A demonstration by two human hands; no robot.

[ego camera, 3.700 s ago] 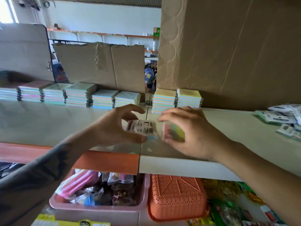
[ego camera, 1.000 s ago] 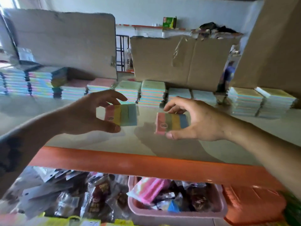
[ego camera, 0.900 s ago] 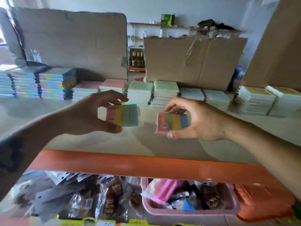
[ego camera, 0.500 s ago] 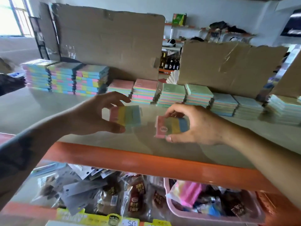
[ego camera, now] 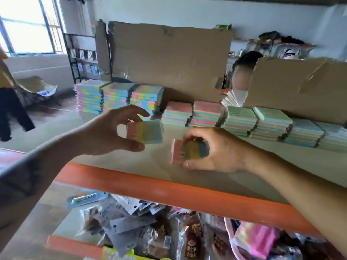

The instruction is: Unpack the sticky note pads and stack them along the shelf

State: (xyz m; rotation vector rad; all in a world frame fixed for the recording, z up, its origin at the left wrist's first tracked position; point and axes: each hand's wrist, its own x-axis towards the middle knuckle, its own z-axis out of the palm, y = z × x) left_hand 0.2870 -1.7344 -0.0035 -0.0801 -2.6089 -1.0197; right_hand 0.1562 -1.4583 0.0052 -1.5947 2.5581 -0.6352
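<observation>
A person's left hand (ego camera: 110, 136) pinches a striped pastel sticky note pad (ego camera: 145, 131) between thumb and curled fingers; the right hand (ego camera: 212, 151) grips a matching pad (ego camera: 189, 152) just above the beige shelf (ego camera: 281, 166). Both pads lie long axis left-right, with the matching tall striped stacks (ego camera: 120, 97) beyond, far left, nearer the left hand.

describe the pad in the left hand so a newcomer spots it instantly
Start at the orange-edged shelf. Above its front, two hands each grip a striped pad. The left hand holds its pad higher, clear of the shelf; the right pad sits lower.
</observation>
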